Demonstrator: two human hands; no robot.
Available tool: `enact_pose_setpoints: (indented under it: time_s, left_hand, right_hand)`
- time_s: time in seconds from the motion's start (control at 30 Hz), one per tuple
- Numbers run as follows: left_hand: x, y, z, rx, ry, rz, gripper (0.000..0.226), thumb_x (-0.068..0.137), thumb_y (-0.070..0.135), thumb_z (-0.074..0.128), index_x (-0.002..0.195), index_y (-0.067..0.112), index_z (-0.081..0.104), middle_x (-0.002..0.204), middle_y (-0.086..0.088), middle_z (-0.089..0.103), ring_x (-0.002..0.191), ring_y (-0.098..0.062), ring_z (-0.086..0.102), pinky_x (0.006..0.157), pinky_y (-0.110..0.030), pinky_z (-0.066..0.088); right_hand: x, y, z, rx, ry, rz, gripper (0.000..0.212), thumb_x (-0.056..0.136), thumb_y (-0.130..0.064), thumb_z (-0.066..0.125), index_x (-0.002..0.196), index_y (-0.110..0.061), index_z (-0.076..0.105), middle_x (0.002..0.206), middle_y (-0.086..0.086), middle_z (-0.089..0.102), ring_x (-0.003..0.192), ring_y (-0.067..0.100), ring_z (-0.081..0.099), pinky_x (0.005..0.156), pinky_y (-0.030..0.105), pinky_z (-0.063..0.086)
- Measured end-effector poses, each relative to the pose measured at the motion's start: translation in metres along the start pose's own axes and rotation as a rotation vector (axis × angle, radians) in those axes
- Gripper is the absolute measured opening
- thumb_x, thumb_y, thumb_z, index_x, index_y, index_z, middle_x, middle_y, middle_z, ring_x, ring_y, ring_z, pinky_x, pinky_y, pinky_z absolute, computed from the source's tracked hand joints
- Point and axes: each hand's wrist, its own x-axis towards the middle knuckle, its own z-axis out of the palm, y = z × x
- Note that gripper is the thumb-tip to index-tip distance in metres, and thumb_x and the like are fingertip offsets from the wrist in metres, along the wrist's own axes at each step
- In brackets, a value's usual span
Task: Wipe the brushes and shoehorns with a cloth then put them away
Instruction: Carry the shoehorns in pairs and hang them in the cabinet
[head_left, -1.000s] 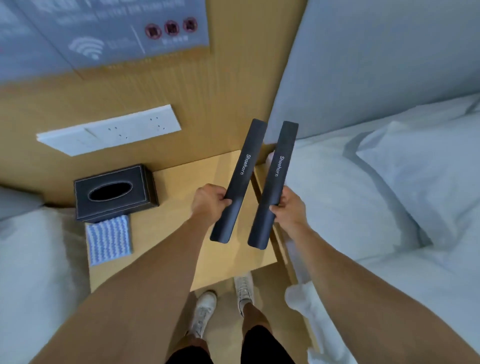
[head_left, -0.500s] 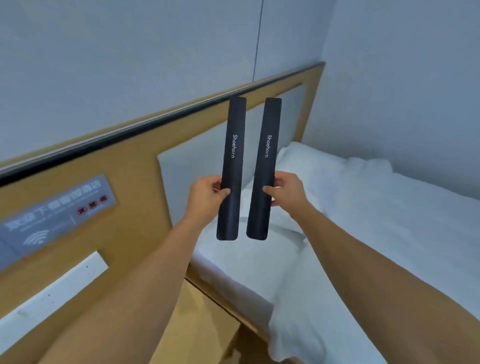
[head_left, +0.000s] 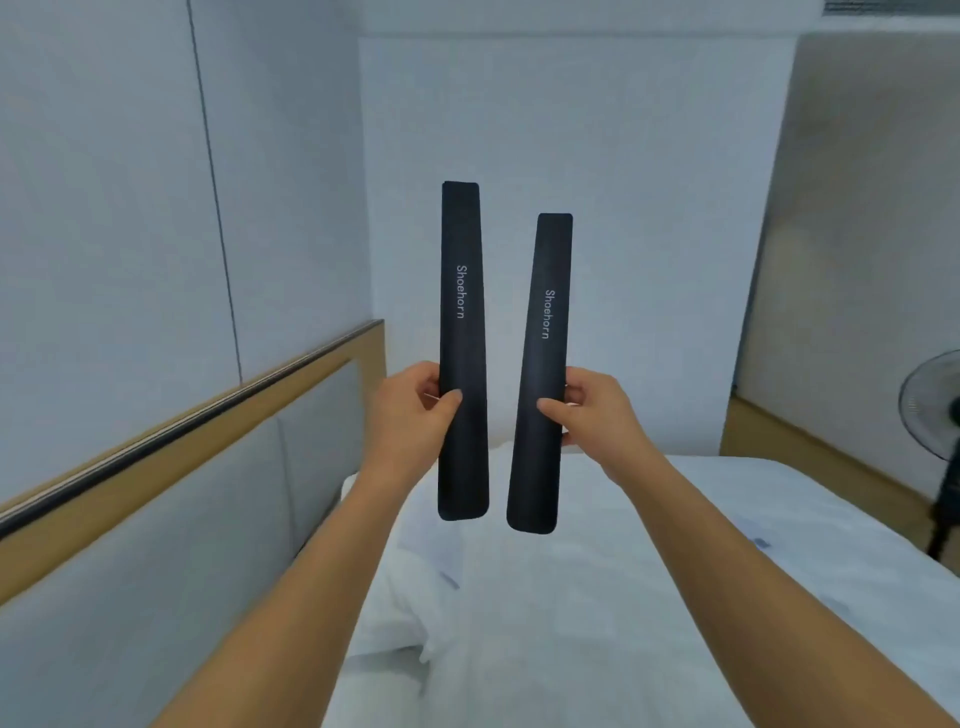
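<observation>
Two black shoehorns are held upright over the bed (head_left: 597, 597) — the left shoehorn (head_left: 462, 322) pinched by the left hand (head_left: 413, 421), the right shoehorn (head_left: 543, 364) by the right hand (head_left: 597, 415).

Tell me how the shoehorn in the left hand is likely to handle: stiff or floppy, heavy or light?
Probably stiff: the left shoehorn stands straight above and below the left hand with no droop. Likely light too, since a thumb-and-finger pinch near its lower half holds it upright. Its matte black face looks smooth, so it might slip under a loose grip.
</observation>
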Motion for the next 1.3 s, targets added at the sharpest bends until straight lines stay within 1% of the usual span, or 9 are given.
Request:
enact_pose_setpoints:
  time_s: [0.17,0.37,0.5,0.63,0.77,0.87,1.0,1.13,1.3]
  left_hand:
    - [0.007,0.077,0.099,-0.101,-0.096,0.136,0.009,0.089,0.022,0.069,0.094,0.029,0.067,0.084,0.016,0.068,0.076,-0.001,0.065,0.065,-0.011,0.048]
    - [-0.023,0.171,0.224,-0.229,-0.235,0.198,0.005,0.088,0.018,0.068,0.092,0.018,0.071,0.083,0.006,0.071,0.076,-0.008,0.067,0.071,-0.023,0.055]
    - [-0.048,0.226,0.307,-0.295,-0.312,0.241,0.004,0.089,0.021,0.069,0.093,0.020,0.070,0.084,0.007,0.071,0.074,-0.007,0.065,0.067,-0.015,0.049]
    - [-0.077,0.279,0.387,-0.345,-0.411,0.291,0.006,0.091,0.025,0.068,0.097,0.025,0.066,0.088,0.011,0.064,0.071,0.000,0.059,0.065,-0.007,0.041]
    - [-0.106,0.329,0.459,-0.433,-0.545,0.317,0.014,0.090,0.025,0.069,0.103,0.021,0.069,0.097,0.004,0.071,0.084,-0.012,0.067,0.077,-0.025,0.055]
    - [-0.131,0.362,0.505,-0.499,-0.614,0.356,0.017,0.089,0.026,0.070,0.106,0.021,0.070,0.092,0.010,0.069,0.079,-0.005,0.065,0.070,-0.015,0.050]
    - [-0.160,0.398,0.558,-0.595,-0.744,0.406,0.018,0.090,0.023,0.069,0.106,0.018,0.071,0.092,0.009,0.071,0.080,-0.003,0.066,0.070,-0.018,0.054]
    - [-0.181,0.431,0.611,-0.678,-0.848,0.430,0.020,0.091,0.022,0.068,0.109,0.015,0.070,0.102,0.000,0.073,0.089,-0.012,0.068,0.082,-0.028,0.057]
    - [-0.192,0.470,0.676,-0.755,-0.936,0.479,0.014,0.091,0.022,0.068,0.103,0.014,0.070,0.099,0.000,0.072,0.083,-0.009,0.066,0.078,-0.026,0.057]
  right_hand:
    - [-0.013,0.008,-0.126,-0.087,0.152,-0.010,0.032,0.092,-0.005,0.066,0.124,-0.010,0.066,0.112,0.008,0.073,0.101,0.027,0.070,0.080,0.047,0.062]
    - [-0.046,0.027,-0.276,-0.178,0.299,0.031,0.032,0.093,-0.006,0.066,0.125,-0.011,0.065,0.112,0.005,0.073,0.102,0.026,0.070,0.080,0.045,0.062]
    - [-0.082,0.041,-0.365,-0.206,0.408,0.045,0.026,0.094,-0.004,0.065,0.105,-0.026,0.067,0.090,-0.015,0.076,0.086,0.008,0.074,0.061,0.022,0.060]
    - [-0.124,0.053,-0.447,-0.317,0.518,0.102,0.031,0.094,-0.006,0.065,0.125,-0.010,0.064,0.114,0.006,0.073,0.105,0.028,0.070,0.085,0.049,0.061]
    - [-0.168,0.068,-0.521,-0.357,0.647,0.165,0.024,0.094,-0.004,0.064,0.114,-0.019,0.066,0.106,-0.001,0.074,0.099,0.022,0.071,0.075,0.036,0.063]
    - [-0.198,0.077,-0.567,-0.388,0.731,0.218,0.026,0.095,-0.005,0.063,0.111,-0.026,0.063,0.103,-0.007,0.072,0.096,0.017,0.069,0.065,0.023,0.060]
    - [-0.230,0.090,-0.618,-0.425,0.865,0.308,0.035,0.096,-0.008,0.063,0.129,-0.019,0.060,0.116,-0.002,0.071,0.102,0.020,0.068,0.075,0.030,0.061]
    - [-0.251,0.106,-0.659,-0.435,0.985,0.376,0.033,0.096,-0.006,0.062,0.125,-0.021,0.060,0.105,-0.008,0.070,0.098,0.017,0.067,0.073,0.028,0.060]
    - [-0.260,0.120,-0.705,-0.518,1.119,0.438,0.038,0.095,-0.001,0.060,0.130,-0.016,0.061,0.116,0.000,0.071,0.107,0.024,0.066,0.088,0.045,0.060]
